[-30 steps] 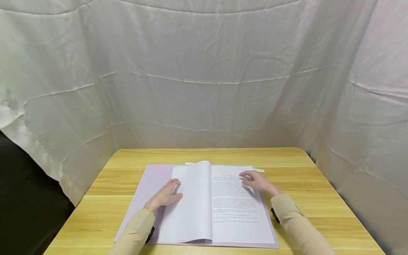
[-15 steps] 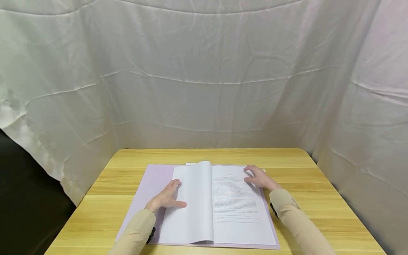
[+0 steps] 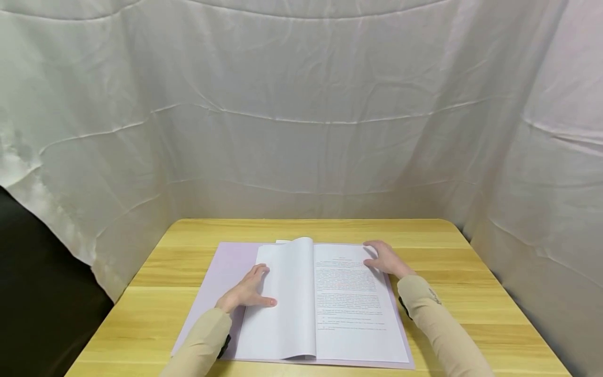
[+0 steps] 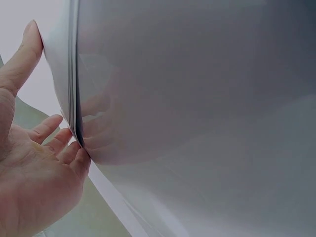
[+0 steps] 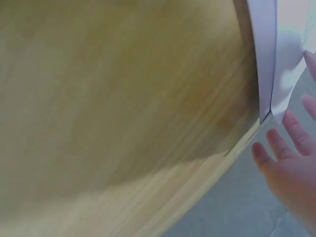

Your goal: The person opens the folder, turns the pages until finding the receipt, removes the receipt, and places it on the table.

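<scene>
An open document with a lilac cover (image 3: 233, 259) lies on the wooden table. Its turned white pages (image 3: 289, 319) curl up at the spine, and the right page (image 3: 353, 343) carries printed lines. My left hand (image 3: 246, 291) rests on the left pages, thumb spread out to the right. In the left wrist view that hand's fingertips lie along the page edges (image 4: 73, 74). At the top right corner of the printed page is my right hand (image 3: 385, 260), thumb and fingers apart. In the right wrist view its loosely extended fingers are beside the page corner (image 5: 286, 94).
A small white tab (image 3: 282, 241) sticks out above the left pages. Wooden table (image 3: 471, 298) surface extends around the document. Pale curtains (image 3: 306, 152) hang behind and at both sides, with a dark area (image 3: 42, 293) at the lower left.
My right hand has moved outward and slightly up, from over the printed page to its top right corner, covering the pale tab there. The left thumb has shifted slightly right and down.
</scene>
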The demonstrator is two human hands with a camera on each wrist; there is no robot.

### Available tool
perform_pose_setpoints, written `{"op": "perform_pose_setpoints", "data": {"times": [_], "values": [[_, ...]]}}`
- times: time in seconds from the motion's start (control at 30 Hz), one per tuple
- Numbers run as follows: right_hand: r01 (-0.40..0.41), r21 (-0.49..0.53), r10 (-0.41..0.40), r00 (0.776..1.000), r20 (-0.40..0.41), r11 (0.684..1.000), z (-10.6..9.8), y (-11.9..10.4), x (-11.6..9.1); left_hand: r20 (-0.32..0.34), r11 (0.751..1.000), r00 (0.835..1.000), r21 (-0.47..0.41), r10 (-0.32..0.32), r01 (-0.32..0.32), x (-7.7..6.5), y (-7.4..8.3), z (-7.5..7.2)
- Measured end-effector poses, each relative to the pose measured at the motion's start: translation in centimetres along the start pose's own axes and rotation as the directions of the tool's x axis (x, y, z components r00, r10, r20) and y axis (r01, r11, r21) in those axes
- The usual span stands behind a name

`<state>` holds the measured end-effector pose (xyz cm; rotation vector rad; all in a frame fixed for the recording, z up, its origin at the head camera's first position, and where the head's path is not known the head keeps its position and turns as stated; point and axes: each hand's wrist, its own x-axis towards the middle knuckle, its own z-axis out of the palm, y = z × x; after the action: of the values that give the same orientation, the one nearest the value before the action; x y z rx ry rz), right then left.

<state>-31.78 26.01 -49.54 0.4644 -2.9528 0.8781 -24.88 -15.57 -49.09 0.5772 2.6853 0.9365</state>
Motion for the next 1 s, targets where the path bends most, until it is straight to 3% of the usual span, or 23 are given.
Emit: {"op": "perform_pose_setpoints", "data": {"times": [0.33,0.77,1.0], "values": [[-0.087,0.039,0.09,0.994,-0.058,0.995,-0.05,-0.08,0.53,0.003,1.0,1.0,0.003,-0.015,0.015,0.08,0.12,0.03],[-0.123,0.136,0.143,0.977,-0.155,0.983,-0.21,-0.39,0.54,0.001,1.0,1.0,0.005,-0.029,0.029,0.29,-0.08,0.08],[-0.155,0.122,0.174,0.971,-0.162,0.98,-0.32,-0.33,0.54,0.0,1.0,1.0,0.012,-0.026,0.026,0.2,0.07,0.03]]}}
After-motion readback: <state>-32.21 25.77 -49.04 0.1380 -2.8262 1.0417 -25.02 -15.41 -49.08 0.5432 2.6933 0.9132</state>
